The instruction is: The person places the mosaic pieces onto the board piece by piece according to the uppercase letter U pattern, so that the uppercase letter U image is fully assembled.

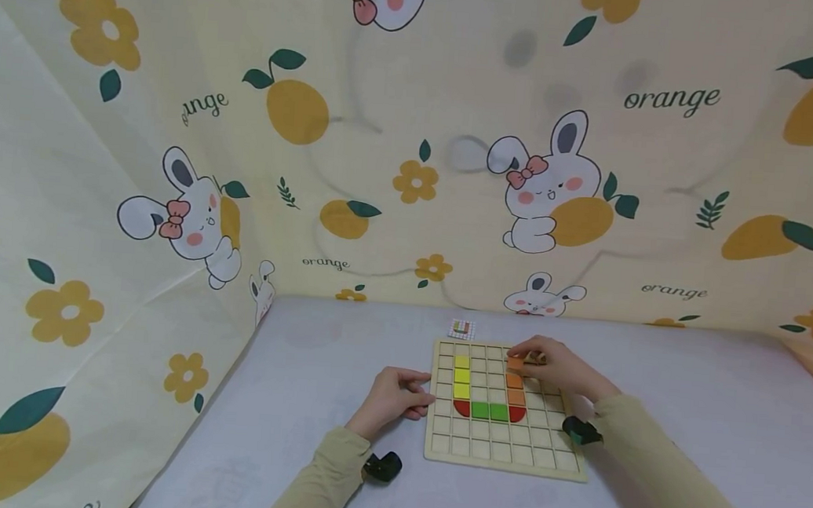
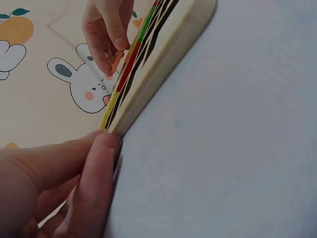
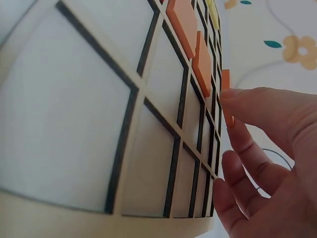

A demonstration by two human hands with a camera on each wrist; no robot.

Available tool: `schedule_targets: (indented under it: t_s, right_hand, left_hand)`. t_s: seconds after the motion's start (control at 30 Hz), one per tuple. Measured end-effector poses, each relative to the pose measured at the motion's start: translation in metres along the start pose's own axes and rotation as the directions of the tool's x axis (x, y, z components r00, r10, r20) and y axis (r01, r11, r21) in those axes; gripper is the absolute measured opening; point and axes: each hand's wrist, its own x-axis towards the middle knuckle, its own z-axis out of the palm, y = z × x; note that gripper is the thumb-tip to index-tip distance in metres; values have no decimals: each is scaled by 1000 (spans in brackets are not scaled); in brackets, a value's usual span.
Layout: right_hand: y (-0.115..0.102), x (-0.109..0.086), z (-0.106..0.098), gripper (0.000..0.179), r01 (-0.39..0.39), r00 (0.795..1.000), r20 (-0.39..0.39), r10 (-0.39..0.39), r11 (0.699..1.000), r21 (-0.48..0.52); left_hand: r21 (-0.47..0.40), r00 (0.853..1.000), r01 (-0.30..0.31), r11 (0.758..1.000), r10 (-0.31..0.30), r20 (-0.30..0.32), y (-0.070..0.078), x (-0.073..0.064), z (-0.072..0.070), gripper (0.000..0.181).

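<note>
A square wooden grid board (image 1: 492,450) lies on the table. Its cells hold a U of flat tiles: yellow squares (image 1: 462,376) down the left, green squares (image 1: 490,411) along the bottom, red rounded corner pieces (image 1: 462,408), and orange squares (image 1: 515,398) up the right. My right hand (image 1: 557,367) pinches another orange square tile (image 3: 226,82) between thumb and forefinger, at the top of the orange column. In the right wrist view this tile stands just above the grid, slightly tilted. At the board's left edge, my left hand (image 1: 392,399) holds the rim with thumb and forefinger.
Behind the board lies a small pattern card (image 1: 462,329) with a coloured U on it. A printed curtain (image 1: 408,230) hangs along the back and left of the white table (image 1: 284,379). Black wrist cameras (image 1: 383,467) sit at both wrists.
</note>
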Motion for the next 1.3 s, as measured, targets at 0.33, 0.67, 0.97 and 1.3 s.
schedule_targets:
  t_s: [0.33, 0.67, 0.97, 1.3]
  right_hand:
    - [-4, 1, -1, 25, -36, 998, 52, 35, 999, 26]
    - [1, 0, -1, 28, -58, 998, 32, 57, 998, 35]
    - [4, -1, -3, 29, -141, 990, -1, 142, 983, 118]
    - [5, 6, 4, 18, -130, 991, -4, 131, 987, 91]
  left_hand:
    - [6, 1000, 0, 1000, 0, -5, -1, 1, 1, 44]
    - [3, 1000, 18, 1000, -18, -3, 0, 0, 3, 44]
    - [9, 1000, 4, 1000, -4, -2, 1, 0, 3, 44]
    - [16, 1000, 6, 1000, -6, -11, -2, 1, 2, 44]
